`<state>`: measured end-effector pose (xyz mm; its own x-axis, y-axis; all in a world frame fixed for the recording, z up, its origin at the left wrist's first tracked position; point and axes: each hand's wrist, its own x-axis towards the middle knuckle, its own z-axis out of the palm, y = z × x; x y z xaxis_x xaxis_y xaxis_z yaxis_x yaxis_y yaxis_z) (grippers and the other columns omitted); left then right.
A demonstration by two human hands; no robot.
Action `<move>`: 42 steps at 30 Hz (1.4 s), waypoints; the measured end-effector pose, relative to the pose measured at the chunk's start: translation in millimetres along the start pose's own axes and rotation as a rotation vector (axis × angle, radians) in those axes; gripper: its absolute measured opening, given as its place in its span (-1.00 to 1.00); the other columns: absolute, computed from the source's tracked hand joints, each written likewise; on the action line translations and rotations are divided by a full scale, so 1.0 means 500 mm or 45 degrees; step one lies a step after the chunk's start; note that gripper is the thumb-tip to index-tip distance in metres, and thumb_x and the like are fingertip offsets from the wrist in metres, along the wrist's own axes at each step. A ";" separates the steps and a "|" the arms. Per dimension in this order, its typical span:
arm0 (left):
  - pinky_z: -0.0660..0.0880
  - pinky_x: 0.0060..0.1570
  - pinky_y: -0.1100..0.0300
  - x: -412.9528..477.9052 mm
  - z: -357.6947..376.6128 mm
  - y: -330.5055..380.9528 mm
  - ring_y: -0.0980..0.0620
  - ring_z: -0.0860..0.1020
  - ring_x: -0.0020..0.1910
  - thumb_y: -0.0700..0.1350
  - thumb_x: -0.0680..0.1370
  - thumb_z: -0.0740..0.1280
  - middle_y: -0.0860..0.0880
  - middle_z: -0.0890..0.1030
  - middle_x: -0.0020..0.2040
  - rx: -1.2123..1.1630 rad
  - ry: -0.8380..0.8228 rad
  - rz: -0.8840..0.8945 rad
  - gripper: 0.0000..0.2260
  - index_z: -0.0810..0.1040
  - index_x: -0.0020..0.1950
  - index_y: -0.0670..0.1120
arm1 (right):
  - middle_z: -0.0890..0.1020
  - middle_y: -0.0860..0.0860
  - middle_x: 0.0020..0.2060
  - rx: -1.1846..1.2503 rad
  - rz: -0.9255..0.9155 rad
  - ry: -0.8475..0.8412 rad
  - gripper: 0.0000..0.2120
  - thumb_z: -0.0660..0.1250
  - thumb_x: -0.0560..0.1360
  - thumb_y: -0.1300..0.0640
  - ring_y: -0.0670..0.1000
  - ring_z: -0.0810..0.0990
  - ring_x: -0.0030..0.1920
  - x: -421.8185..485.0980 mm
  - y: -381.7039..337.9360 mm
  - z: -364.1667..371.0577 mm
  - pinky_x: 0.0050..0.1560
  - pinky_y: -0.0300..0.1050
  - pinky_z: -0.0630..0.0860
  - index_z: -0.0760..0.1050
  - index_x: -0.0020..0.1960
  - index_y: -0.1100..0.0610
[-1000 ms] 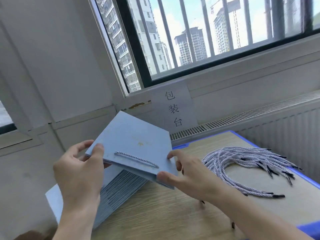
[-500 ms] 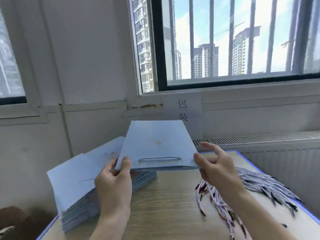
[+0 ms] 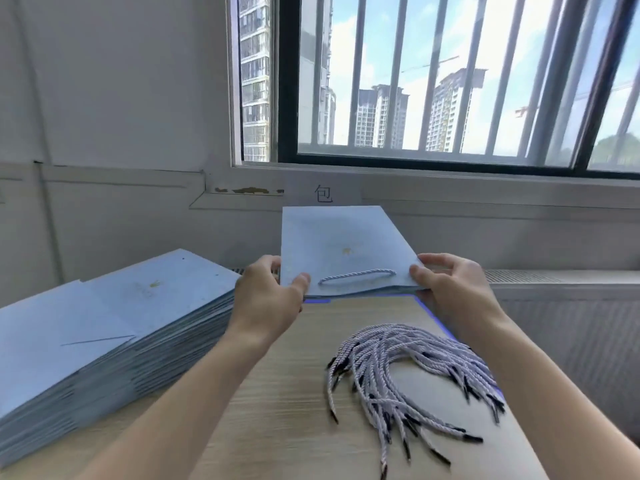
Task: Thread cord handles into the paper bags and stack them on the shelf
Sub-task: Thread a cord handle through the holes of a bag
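Left hand and right hand are pinching the flat pale-blue paper bag, its twisted white cord handle lying between the fingers; perhaps flipping for the second handle next.

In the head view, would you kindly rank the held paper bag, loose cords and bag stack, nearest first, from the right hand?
1. held paper bag: pinched in the right hand.
2. loose cords: on the table below.
3. bag stack: far left.
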<state>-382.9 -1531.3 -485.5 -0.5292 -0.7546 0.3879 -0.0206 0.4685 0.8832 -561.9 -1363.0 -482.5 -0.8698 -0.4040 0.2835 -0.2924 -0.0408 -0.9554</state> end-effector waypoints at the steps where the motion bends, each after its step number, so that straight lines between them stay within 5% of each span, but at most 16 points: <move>1: 0.61 -0.19 0.03 0.016 0.023 0.002 0.00 0.63 -0.30 -0.05 0.54 0.43 -0.03 0.67 -0.19 0.033 -0.016 0.000 -0.84 0.49 0.04 0.00 | 0.72 0.10 -0.12 -0.033 -0.002 0.021 -0.83 0.46 0.49 0.18 0.09 0.71 -0.18 0.020 0.001 -0.014 0.03 0.06 0.65 0.60 0.08 0.09; 5: 0.55 -0.14 0.06 0.084 0.113 -0.007 -0.09 0.63 -0.11 -0.03 0.54 0.42 0.00 0.64 -0.11 0.055 -0.055 -0.004 -0.79 0.50 0.10 -0.06 | 0.69 0.04 -0.13 -0.313 -0.032 0.104 -0.80 0.45 0.51 0.12 -0.01 0.64 -0.29 0.103 0.004 -0.047 -0.15 -0.07 0.60 0.58 0.12 0.07; 8: 0.40 -0.09 0.17 0.121 0.175 -0.035 -0.02 0.57 -0.01 -0.04 0.57 0.39 0.06 0.60 -0.01 0.117 -0.062 -0.022 -0.76 0.50 0.19 -0.10 | 0.67 0.07 -0.04 -0.455 0.023 0.101 -0.74 0.45 0.50 0.10 0.07 0.66 -0.15 0.161 0.041 -0.052 0.01 0.05 0.64 0.55 0.17 0.11; 12: 0.54 0.07 0.03 0.164 0.234 -0.096 -0.12 0.60 0.06 0.06 0.58 0.33 -0.04 0.66 0.11 0.306 -0.094 -0.043 -0.72 0.53 0.23 -0.05 | 0.65 0.08 0.13 -0.627 0.088 0.075 -0.62 0.45 0.50 0.09 0.12 0.64 0.11 0.213 0.113 -0.044 0.22 0.09 0.55 0.55 0.27 0.19; 19: 0.47 0.14 -0.02 0.192 0.259 -0.180 -0.19 0.48 0.22 0.06 0.65 0.11 -0.18 0.56 0.20 0.894 -0.213 -0.009 -0.67 0.54 0.15 -0.13 | 0.71 0.14 -0.07 -0.962 0.116 -0.006 -0.73 0.40 0.51 0.02 0.13 0.65 0.02 0.229 0.196 -0.004 0.06 -0.07 0.54 0.68 0.03 0.22; 23: 0.40 0.25 0.01 0.191 0.254 -0.192 -0.14 0.38 0.30 0.09 0.63 0.17 -0.10 0.40 0.27 0.896 -0.239 0.034 -0.68 0.57 0.26 0.01 | 0.55 0.21 0.18 -1.125 0.004 0.046 -0.73 0.36 0.53 0.08 0.21 0.51 0.22 0.217 0.216 0.022 0.25 -0.04 0.44 0.66 0.13 0.21; 25: 0.41 0.25 0.05 0.191 0.256 -0.193 -0.11 0.44 0.27 0.15 0.60 0.24 -0.08 0.43 0.27 0.814 -0.243 0.101 -0.66 0.63 0.23 0.02 | 0.59 0.21 -0.02 -1.168 -0.063 -0.018 -0.77 0.36 0.54 0.06 0.20 0.53 0.09 0.216 0.204 0.032 0.09 -0.06 0.44 0.67 -0.08 0.22; 28: 0.40 0.29 0.05 0.195 0.261 -0.198 -0.10 0.46 0.25 0.26 0.51 0.35 -0.10 0.47 0.23 0.767 -0.271 0.150 -0.55 0.66 0.21 -0.04 | 0.37 0.08 -0.46 -1.295 -0.016 -0.150 -0.44 0.38 0.50 -0.19 0.12 0.41 -0.24 0.207 0.190 0.050 -0.33 -0.03 0.24 0.31 -0.43 0.19; 33: 0.35 0.30 0.09 0.198 0.284 -0.195 -0.15 0.40 0.28 0.31 0.51 0.31 -0.15 0.45 0.26 0.868 -0.249 0.188 -0.47 0.64 0.22 -0.08 | 0.52 0.12 -0.19 -1.380 -0.028 -0.156 -0.47 0.36 0.46 -0.30 0.19 0.49 0.12 0.211 0.206 0.071 -0.13 -0.11 0.28 0.34 -0.33 0.14; 38: 0.34 0.24 0.03 0.191 0.297 -0.188 -0.12 0.31 0.29 0.38 0.52 0.21 -0.06 0.49 0.25 1.093 -0.191 0.226 -0.43 0.59 0.23 -0.04 | 0.38 0.00 -0.38 -1.259 0.025 -0.087 -0.46 0.45 0.38 -0.28 0.18 0.50 0.12 0.219 0.219 0.075 -0.38 -0.09 0.20 0.28 -0.37 0.09; 42: 0.34 0.28 0.04 0.194 0.300 -0.192 -0.11 0.34 0.30 0.34 0.53 0.22 -0.08 0.50 0.25 1.052 -0.205 0.222 -0.44 0.60 0.23 -0.08 | 0.39 0.03 -0.35 -1.220 0.032 -0.052 -0.47 0.49 0.36 -0.24 0.16 0.44 0.11 0.213 0.216 0.076 -0.22 -0.08 0.21 0.27 -0.39 0.09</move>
<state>-559.4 -1580.7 -572.2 -0.6948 -0.5955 0.4033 -0.5057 0.8033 0.3148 -671.3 -1445.2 -558.8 -0.8709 -0.4269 0.2433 -0.4905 0.7255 -0.4828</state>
